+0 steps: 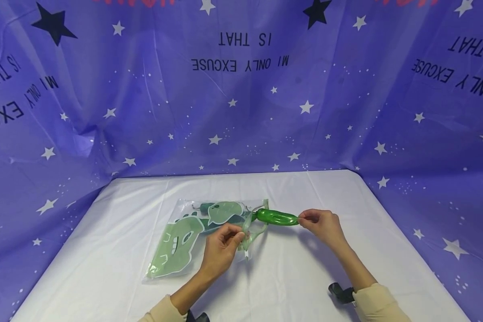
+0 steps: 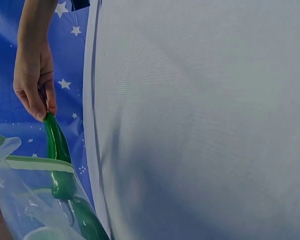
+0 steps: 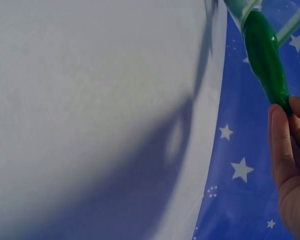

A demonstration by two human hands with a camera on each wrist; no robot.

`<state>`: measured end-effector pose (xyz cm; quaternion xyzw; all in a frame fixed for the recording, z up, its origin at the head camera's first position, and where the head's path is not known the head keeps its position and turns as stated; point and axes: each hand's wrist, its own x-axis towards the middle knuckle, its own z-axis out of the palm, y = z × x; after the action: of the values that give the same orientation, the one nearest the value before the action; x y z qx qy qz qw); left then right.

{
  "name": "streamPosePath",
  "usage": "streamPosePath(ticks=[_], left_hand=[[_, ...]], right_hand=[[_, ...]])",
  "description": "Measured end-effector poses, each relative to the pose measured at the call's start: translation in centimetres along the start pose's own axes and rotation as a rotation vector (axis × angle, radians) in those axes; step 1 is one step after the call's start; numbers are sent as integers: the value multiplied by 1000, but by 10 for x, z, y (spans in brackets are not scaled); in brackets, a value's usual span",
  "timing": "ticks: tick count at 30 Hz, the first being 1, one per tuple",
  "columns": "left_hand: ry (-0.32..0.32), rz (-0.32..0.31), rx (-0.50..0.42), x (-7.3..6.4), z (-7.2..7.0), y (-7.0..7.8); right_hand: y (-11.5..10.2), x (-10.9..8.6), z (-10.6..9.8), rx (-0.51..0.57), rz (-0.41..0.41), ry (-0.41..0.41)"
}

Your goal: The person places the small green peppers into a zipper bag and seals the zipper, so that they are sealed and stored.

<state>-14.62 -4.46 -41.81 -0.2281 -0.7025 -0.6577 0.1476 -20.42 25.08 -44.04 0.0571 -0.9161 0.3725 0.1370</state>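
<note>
A shiny green chili pepper (image 1: 277, 218) lies level at the open mouth of a clear zip bag (image 1: 177, 246) printed with green cartoon shapes. My right hand (image 1: 324, 228) pinches the pepper's tip between thumb and fingers, also plain in the right wrist view, where the pepper (image 3: 265, 55) slants out of the bag. My left hand (image 1: 221, 248) pinches the edge of the bag's mouth, holding it apart. Through the plastic, the left wrist view shows the pepper's stem end and another green pepper (image 2: 87, 220) inside the bag.
A white cloth covers the table (image 1: 326, 273). Purple fabric (image 1: 241, 112) with stars and printed words hangs behind it and at both sides. A black strap device (image 1: 341, 293) sits at the right wrist.
</note>
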Motion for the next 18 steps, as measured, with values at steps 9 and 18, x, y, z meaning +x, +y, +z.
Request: streamPosePath(ticks=[9, 18], left_hand=[[-3, 14, -3, -1, -1, -2], [-16, 4, -18, -2, 0, -3]], right_hand=[[-8, 5, 10, -9, -15, -33], [-12, 10, 16, 0, -18, -38]])
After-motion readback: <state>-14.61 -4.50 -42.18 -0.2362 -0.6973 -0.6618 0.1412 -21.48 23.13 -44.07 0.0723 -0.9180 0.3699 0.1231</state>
